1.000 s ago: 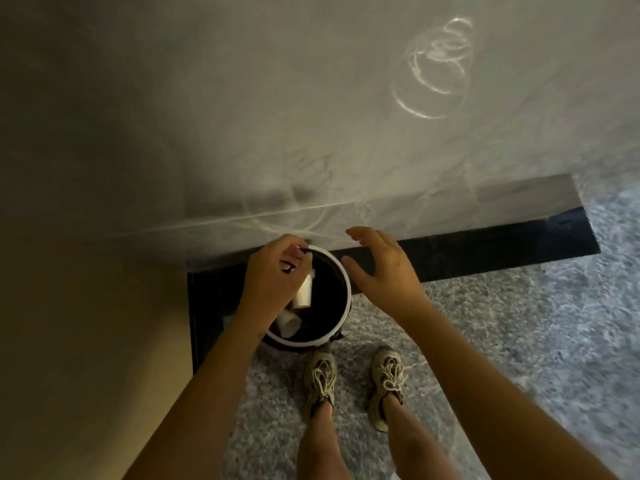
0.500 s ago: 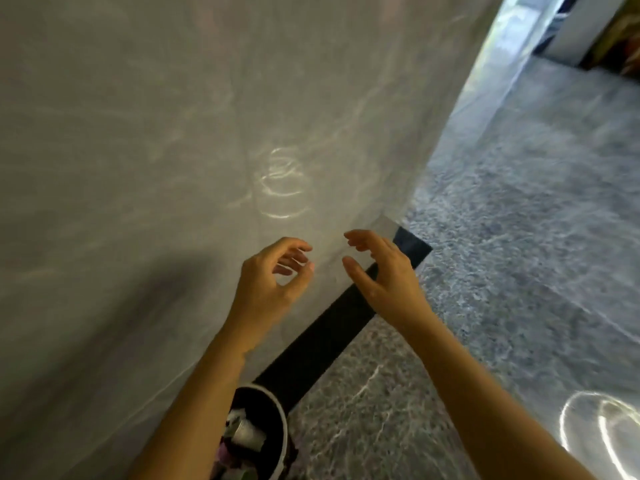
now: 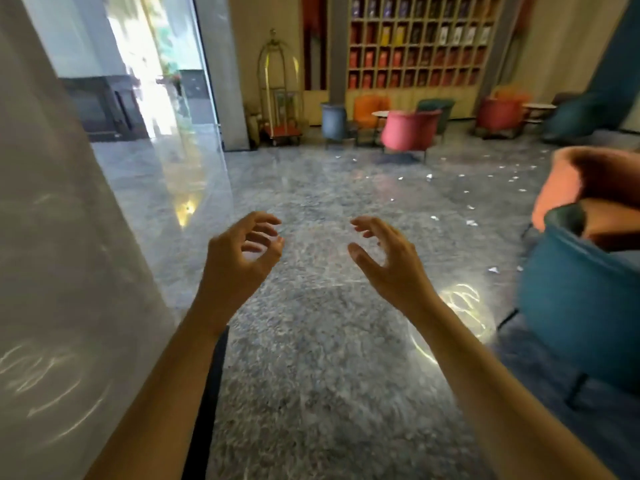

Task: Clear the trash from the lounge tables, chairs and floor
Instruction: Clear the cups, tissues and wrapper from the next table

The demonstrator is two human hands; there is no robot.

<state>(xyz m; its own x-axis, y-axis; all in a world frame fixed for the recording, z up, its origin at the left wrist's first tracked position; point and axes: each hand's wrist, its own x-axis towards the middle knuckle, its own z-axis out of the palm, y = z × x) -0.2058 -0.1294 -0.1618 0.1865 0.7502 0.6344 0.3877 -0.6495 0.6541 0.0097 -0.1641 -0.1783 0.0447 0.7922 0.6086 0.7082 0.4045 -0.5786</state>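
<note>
Both hands are up in front with nothing in them. The left hand (image 3: 242, 258) has its fingers curled loosely inward, grip released, just air inside. The right hand (image 3: 388, 261) is the same deal, fingers spread and half bent, grip released, thumb sticking out toward the left hand. The two are level with each other and well apart, hovering over the speckled grey floor (image 3: 311, 358).

The trash is further out: small white paper scraps (image 3: 471, 222) scattered over the floor, mostly to the right and ahead, between the hands and the seating. One scrap (image 3: 494, 270) lies just beside the teal chair (image 3: 581, 323) at the right edge. An orange chair (image 3: 561, 192) sits right behind the teal one. More scraps trail back toward the pink chair (image 3: 408, 129), which stands next to a small round bench (image 3: 381, 114).

On the left is a pale marble wall (image 3: 69, 271) with a dark strip at its base. At the back stands a gold luggage cart (image 3: 278, 88) and a wall of shelves (image 3: 415, 39) filled with coloured boxes. It's a bit blurry, so I can't tell what's on the far benches.
</note>
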